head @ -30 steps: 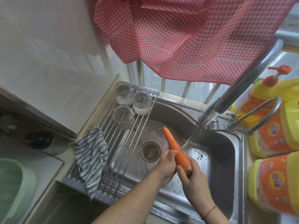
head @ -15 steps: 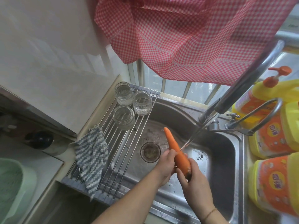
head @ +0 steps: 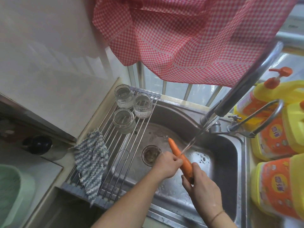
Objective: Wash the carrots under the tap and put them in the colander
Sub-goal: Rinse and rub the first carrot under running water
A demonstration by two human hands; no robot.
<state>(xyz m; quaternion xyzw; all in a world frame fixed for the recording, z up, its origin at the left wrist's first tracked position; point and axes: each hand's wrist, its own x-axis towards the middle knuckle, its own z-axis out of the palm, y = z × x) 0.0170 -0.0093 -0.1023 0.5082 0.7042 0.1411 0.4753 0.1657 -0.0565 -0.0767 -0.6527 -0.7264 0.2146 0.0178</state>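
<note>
An orange carrot (head: 177, 152) is held over the steel sink (head: 227, 150), its tip pointing up and away. Water from the tap (head: 230, 102) strikes the carrot's middle. My right hand (head: 202, 190) grips the thick lower end. My left hand (head: 167, 163) curls its fingers round the carrot's middle from the left. A pale green colander (head: 9, 193) sits at the far left edge on the counter, only partly in view.
A roll-up metal rack (head: 115, 162) covers the sink's left part, with three glass jars (head: 126, 111) and a blue-white knitted cloth (head: 92, 163) on it. Yellow detergent bottles (head: 276, 186) stand right of the sink. A red checked cloth (head: 189, 35) hangs overhead.
Both hands stay on the carrot under the stream; the left hand has slid slightly along its middle. The carrot has barely shifted.
</note>
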